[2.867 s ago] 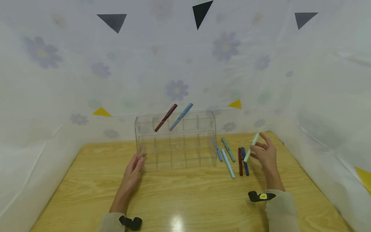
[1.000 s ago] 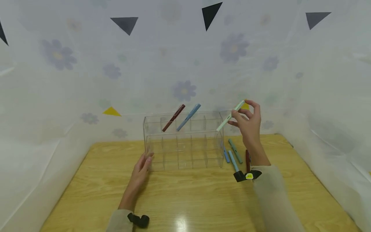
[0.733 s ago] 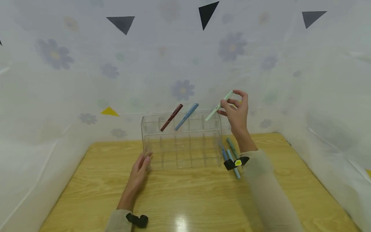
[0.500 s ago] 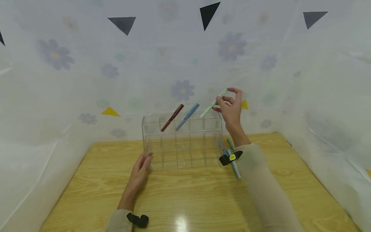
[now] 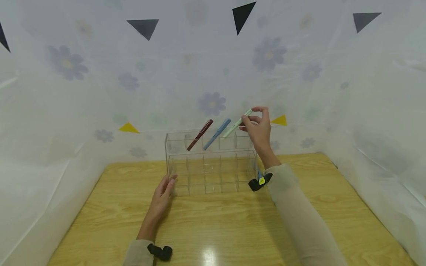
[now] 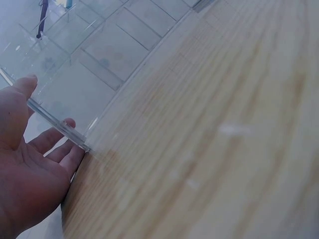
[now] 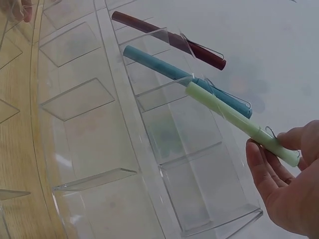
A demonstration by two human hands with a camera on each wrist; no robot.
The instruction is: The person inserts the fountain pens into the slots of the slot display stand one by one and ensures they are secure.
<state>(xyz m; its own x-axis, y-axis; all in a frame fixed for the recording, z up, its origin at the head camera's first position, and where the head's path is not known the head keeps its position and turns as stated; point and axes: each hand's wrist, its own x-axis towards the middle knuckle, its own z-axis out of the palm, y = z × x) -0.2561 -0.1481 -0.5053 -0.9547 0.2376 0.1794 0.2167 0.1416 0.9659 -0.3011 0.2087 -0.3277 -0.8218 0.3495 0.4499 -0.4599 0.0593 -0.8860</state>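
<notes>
"Start at the left: what is the left hand [image 5: 162, 194] doing?"

"Its grip is clamped on the left side panel of a clear acrylic organizer [image 5: 213, 177] standing on the wood-grain bench [image 5: 206, 225]. The left wrist view shows the thumb on one side of that panel and fingers on the other, which the head view shows less clearly."

"Next along?"

"A dark red pen [image 5: 199, 135] leans in the top row's second compartment, its upper end tilted right. A blue pen [image 5: 217, 134] leans the same way in the third."

"And the pale green pen [image 5: 235, 127]?"

"Just right of the blue one, slanting likewise. The right hand [image 5: 259, 130] has its grip pinched on the upper end; the right wrist view shows the clip there, between thumb and fingers. The lower end seems to be at the fourth compartment, though through clear plastic I can't tell whether it's inside."

"Anything further right?"

"Only the head view shows another blue pen [image 5: 260, 173] beside the organizer, partly hidden by the black wrist camera [image 5: 255, 185]."
</notes>
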